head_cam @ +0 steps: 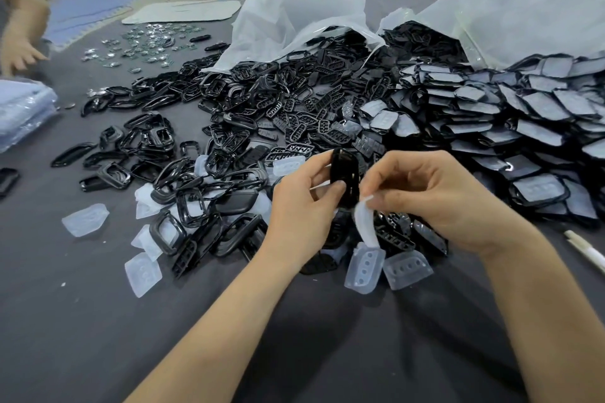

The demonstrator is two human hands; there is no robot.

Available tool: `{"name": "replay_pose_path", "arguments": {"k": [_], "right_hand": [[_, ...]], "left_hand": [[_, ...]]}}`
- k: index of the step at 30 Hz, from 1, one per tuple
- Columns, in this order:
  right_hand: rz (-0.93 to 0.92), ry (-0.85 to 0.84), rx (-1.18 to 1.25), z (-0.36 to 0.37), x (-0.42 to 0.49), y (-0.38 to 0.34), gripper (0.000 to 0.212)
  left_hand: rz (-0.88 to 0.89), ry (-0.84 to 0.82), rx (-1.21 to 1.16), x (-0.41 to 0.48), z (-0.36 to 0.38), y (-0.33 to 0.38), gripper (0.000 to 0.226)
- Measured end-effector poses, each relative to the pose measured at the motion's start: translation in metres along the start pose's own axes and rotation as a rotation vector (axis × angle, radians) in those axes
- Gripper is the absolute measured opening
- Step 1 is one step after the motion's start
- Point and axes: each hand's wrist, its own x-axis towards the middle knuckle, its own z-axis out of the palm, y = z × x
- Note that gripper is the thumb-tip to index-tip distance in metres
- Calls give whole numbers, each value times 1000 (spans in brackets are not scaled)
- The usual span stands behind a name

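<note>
My left hand point(301, 199) grips a glossy black plastic shell point(343, 170), thumb on its front, held upright above the table. My right hand point(435, 193) pinches the top of a translucent white rubber pad point(365, 222) that hangs down right beside the shell. Both hands hover over a dark grey table point(98, 321) strewn with parts. Two more translucent pads point(406, 268) lie just below my hands.
Heaps of black frames point(209, 193) and button grids point(304, 118) spill from a white bag point(294, 20). Stacked assembled pieces point(523, 114) lie at the right by a second bag point(530, 6). Another person's hand point(19, 52) is far left. A white pen point(586, 249) lies right.
</note>
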Motion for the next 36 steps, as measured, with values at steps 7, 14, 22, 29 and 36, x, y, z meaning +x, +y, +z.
{"name": "replay_pose_path", "arguments": {"k": [7, 14, 22, 29, 36], "right_hand": [[-79, 429, -364, 28, 10, 20, 15], [-199, 601, -486, 38, 10, 27, 14], [-443, 746, -640, 47, 9, 37, 5], [-587, 812, -772, 53, 11, 39, 7], [-536, 783, -678, 53, 10, 40, 3]], "left_hand": [[79, 47, 85, -4, 4, 3, 49], [105, 72, 145, -6, 6, 0, 35], [248, 117, 205, -12, 7, 1, 39], [375, 164, 243, -12, 6, 2, 45], [333, 156, 184, -12, 6, 1, 43]]}}
